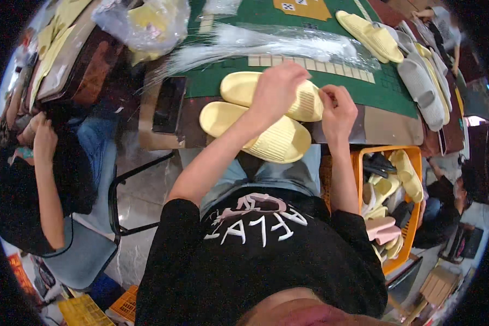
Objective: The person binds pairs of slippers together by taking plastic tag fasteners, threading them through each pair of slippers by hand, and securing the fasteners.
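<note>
A pair of yellow slippers with ribbed straps lies at the table's near edge. My left hand (277,89) is over the far slipper (238,88), its fingers curled together above the strap. Beside that slipper's right end, my right hand (339,111) has thumb and fingers pinched together. Whatever either pinch holds is too small to make out. The near slipper (281,142) juts over the edge towards my lap, with my left forearm crossing above it. Beyond my hands lies a bundle of thin clear plastic strands (223,46).
A dark phone-like slab (169,104) lies left of the slippers. More yellow (369,35) and grey slippers (421,87) line the table's right side. An orange crate (413,231) of slippers stands by my right. Another person (46,179) sits at left, near a chair (84,255).
</note>
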Available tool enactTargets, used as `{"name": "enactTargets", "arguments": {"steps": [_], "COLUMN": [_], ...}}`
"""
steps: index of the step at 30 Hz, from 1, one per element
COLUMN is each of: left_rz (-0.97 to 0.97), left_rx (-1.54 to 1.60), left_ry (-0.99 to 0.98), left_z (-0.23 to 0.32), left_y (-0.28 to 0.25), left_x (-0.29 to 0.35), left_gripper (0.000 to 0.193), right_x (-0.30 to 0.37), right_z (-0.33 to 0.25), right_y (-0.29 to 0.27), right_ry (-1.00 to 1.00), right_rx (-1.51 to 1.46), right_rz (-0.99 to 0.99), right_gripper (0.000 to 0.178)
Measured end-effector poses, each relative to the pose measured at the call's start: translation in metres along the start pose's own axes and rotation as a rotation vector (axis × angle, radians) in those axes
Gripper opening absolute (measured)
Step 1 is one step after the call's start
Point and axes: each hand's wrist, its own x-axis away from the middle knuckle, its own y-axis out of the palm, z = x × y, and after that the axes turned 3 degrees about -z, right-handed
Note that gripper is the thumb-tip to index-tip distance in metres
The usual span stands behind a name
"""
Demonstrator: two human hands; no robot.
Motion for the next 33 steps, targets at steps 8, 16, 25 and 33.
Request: {"name": "enactTargets", "arguments": {"steps": [8, 16, 25, 33], "left_rz": [-0.346, -0.111, -0.168, -0.185], "left_rx": [0.512, 0.692, 0.784, 0.915], "left_ry": [-0.525, -0.568, -0.619, -0.675], "left_z": [0.014, -0.001, -0.002, -0.005], "left_y": [0.034, 0.029, 0.023, 0.019], "left_x": [0.006, 0.008, 0.008, 0.009], "left_gripper": [0.02, 0.019, 0.016, 0.017], "right_x": [0.009, 0.016, 0.016, 0.018], "right_z": [0.013, 0.013, 0.004, 0.001], "right_y": [-0.011, -0.006, 0.0, 0.009], "right_ry": [0.348, 0.289, 0.348, 0.335], "right_rx": [-0.425, -0.529, -0.556, -0.627], "right_rz": [-0.064, -0.174, -0.133, -0.147], "right_gripper": [0.009, 0.025, 0.006, 0.007]}}
